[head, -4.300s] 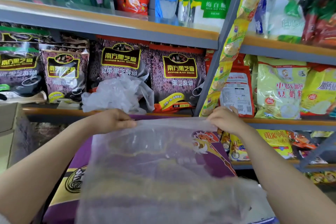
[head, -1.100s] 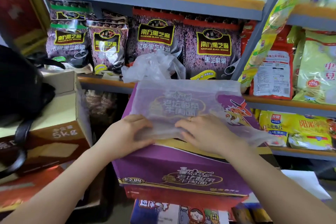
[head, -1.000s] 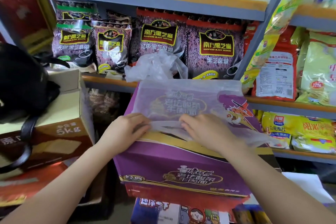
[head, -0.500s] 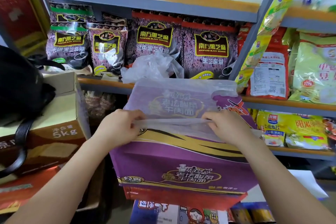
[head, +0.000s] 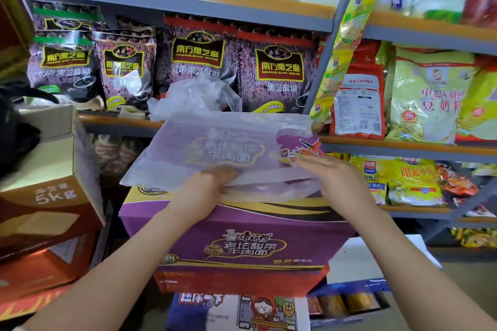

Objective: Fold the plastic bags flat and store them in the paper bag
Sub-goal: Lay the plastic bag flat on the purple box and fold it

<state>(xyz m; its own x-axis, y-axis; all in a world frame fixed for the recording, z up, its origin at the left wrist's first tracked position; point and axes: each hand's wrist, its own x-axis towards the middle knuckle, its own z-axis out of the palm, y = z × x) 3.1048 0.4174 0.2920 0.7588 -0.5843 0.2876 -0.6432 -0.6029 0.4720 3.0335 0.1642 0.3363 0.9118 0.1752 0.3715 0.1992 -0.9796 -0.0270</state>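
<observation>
Plastic bag (head: 215, 148), mid-fold: left hand (head: 207, 188) pinches its near edge, right hand (head: 330, 180) presses flat beside; next, crease beyond both.

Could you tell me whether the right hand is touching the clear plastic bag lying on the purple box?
Touching. The head view shows the right hand lying flat, fingers straight, on the clear plastic bag spread over the purple box.
</observation>
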